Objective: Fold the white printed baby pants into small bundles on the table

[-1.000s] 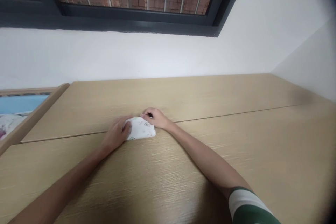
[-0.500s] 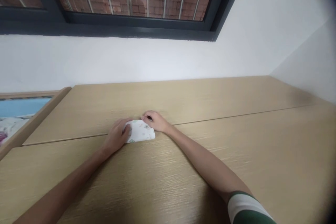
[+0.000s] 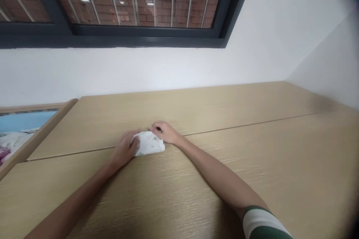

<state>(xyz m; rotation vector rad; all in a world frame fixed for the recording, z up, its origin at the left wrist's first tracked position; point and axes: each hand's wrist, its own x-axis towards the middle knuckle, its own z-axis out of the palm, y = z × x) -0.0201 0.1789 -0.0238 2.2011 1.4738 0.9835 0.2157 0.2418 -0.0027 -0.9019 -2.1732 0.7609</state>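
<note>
A small folded white cloth (image 3: pixel 148 144) with a sparse coloured print lies flat across the seam of the wooden surface. My left hand (image 3: pixel 125 147) holds its left edge, thumb on top and fingers behind. At the cloth's top right corner, the fingers of my right hand (image 3: pixel 164 132) are curled in a pinch, with a gap showing between thumb and index finger. The far edge of the cloth is partly hidden by both hands.
Pale boards (image 3: pixel 213 175) with a seam spread around my hands. On the left, a wooden rail (image 3: pixel 42 134) borders a bed or crib with blue and white bedding (image 3: pixel 25 121). Behind stand a white wall (image 3: pixel 140 69) and a dark-framed window (image 3: pixel 140 37) with bars.
The view has tilted up slightly, showing more of the window. Both hands keep nearly the same places on the cloth.
</note>
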